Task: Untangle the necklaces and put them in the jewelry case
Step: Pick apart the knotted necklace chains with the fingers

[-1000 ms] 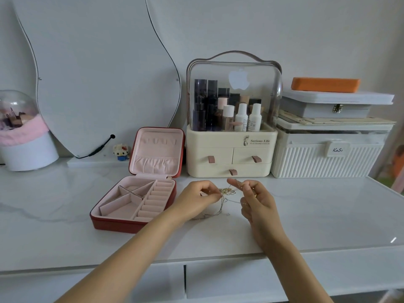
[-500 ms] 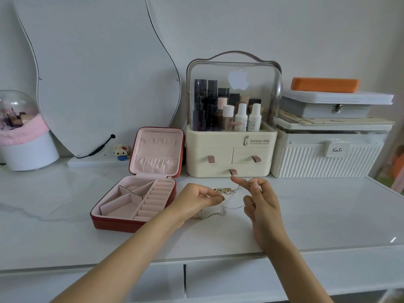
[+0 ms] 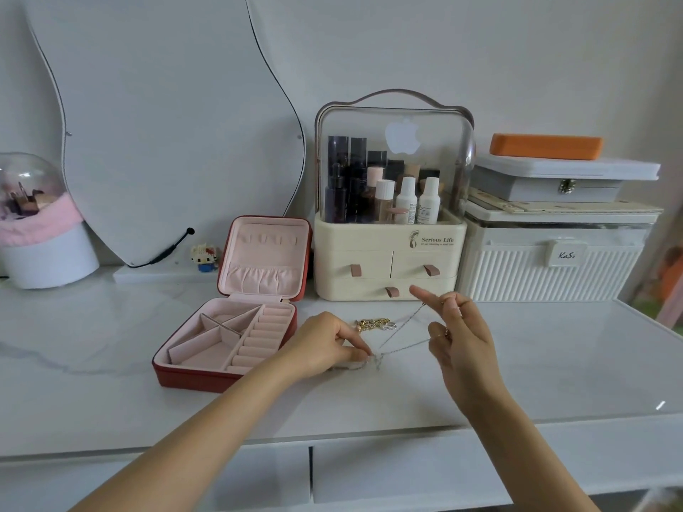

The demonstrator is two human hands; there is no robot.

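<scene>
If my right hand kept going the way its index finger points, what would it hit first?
Probably the cream cosmetics organizer, near its bottom drawer pull. The right hand points up-left toward it; depth is unclear.

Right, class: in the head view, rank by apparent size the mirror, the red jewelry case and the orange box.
1. Mirror
2. Red jewelry case
3. Orange box, though it sits farther back.

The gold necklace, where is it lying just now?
In the head view the gold necklace lies bunched on the white tabletop, between the left hand and the right hand, in front of the cream cosmetics organizer.
</scene>
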